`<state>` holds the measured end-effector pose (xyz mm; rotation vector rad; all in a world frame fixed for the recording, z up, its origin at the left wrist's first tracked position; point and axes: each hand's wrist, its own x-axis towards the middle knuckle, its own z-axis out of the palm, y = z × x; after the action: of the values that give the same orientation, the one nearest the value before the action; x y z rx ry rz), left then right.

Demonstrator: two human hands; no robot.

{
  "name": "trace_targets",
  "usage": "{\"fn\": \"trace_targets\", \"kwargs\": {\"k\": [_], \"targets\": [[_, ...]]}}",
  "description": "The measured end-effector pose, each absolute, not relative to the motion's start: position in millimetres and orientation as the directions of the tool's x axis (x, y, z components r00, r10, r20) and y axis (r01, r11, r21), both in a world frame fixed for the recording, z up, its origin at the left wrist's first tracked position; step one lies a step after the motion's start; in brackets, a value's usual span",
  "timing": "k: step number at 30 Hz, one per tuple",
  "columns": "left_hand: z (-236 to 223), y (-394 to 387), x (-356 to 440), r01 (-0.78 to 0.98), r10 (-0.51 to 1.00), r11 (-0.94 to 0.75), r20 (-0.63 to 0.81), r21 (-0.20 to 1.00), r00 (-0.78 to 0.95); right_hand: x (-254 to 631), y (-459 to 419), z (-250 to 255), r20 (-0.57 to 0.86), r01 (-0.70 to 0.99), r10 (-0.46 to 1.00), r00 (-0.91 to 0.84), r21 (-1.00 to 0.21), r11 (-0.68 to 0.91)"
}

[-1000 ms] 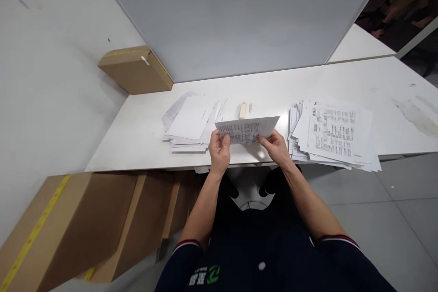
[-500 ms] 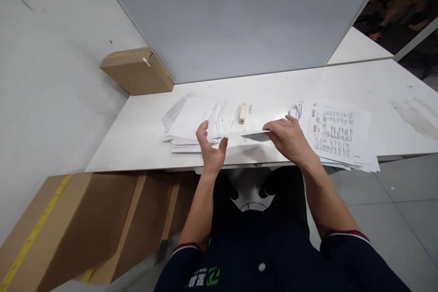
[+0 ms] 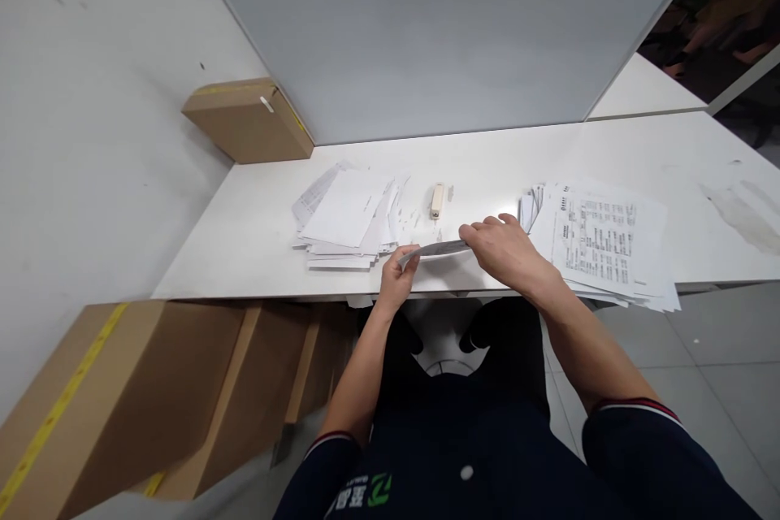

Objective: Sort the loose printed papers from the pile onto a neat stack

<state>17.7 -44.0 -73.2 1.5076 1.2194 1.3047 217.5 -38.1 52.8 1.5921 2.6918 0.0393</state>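
Note:
My left hand (image 3: 397, 279) and my right hand (image 3: 503, 248) both pinch a thin set of printed sheets (image 3: 435, 249), held nearly flat and edge-on just above the front of the white desk (image 3: 244, 244). The left hand grips its left end, the right hand its right end. A small beige stapler (image 3: 437, 200) lies on the desk just behind the sheets. A pile of papers lying blank side up (image 3: 344, 215) sits to the left, and a pile of printed papers (image 3: 600, 240) lies to the right, close to my right wrist.
A brown cardboard box (image 3: 247, 120) stands at the desk's back left corner against the grey partition (image 3: 439, 24). Larger cardboard boxes (image 3: 140, 398) sit on the floor under and left of the desk. A second white desk (image 3: 646, 85) lies beyond at the right.
The sheets, upright in both hands a second ago, were tipped flat. My left hand let go briefly, then took hold of the left end again.

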Motion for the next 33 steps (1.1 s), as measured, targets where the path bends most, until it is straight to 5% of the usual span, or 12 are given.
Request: {"fn": "trace_targets", "kwargs": {"k": [7, 10, 14, 18, 21, 25, 33], "targets": [[-64.3, -45.4, 16.2, 0.205, 0.972, -0.234, 0.235, 0.95, 0.022, 216.7, -42.8, 56.5, -0.048, 0.861, 0.861, -0.506, 0.036, 0.508], [-57.9, -44.5, 11.6, 0.137, 0.969, -0.236, 0.244, 0.962, -0.041, 222.9, -51.4, 68.3, -0.016, 0.87, 0.87, -0.493, -0.049, 0.492], [-52.4, -40.8, 7.3, -0.23, 0.986, -0.126, 0.097, 0.965, -0.133, 239.3, -54.6, 65.5, -0.04, 0.831, 0.94, -0.338, -0.482, 0.279], [-49.3, -44.7, 16.3, -0.412, 0.999, 0.044, -0.045, 0.91, 0.008, 249.9, -49.9, 26.9, -0.227, 0.487, 0.94, -0.256, -0.87, -0.077], [-47.9, -50.8, 28.5, -0.361, 0.997, 0.067, -0.049, 0.93, 0.059, 248.6, -52.6, -6.3, -0.329, 0.269, 0.92, -0.214, -0.925, -0.269], [-51.9, -52.7, 37.8, -0.144, 0.999, 0.022, -0.027, 0.989, -0.034, 242.0, -64.6, -33.8, -0.345, 0.108, 0.923, -0.172, -0.938, -0.33], [-59.5, -40.8, 35.1, 0.18, 0.985, 0.159, -0.168, 0.971, 0.036, 243.8, -77.6, -47.2, -0.339, 0.094, 0.941, -0.004, -0.937, -0.337]]}}
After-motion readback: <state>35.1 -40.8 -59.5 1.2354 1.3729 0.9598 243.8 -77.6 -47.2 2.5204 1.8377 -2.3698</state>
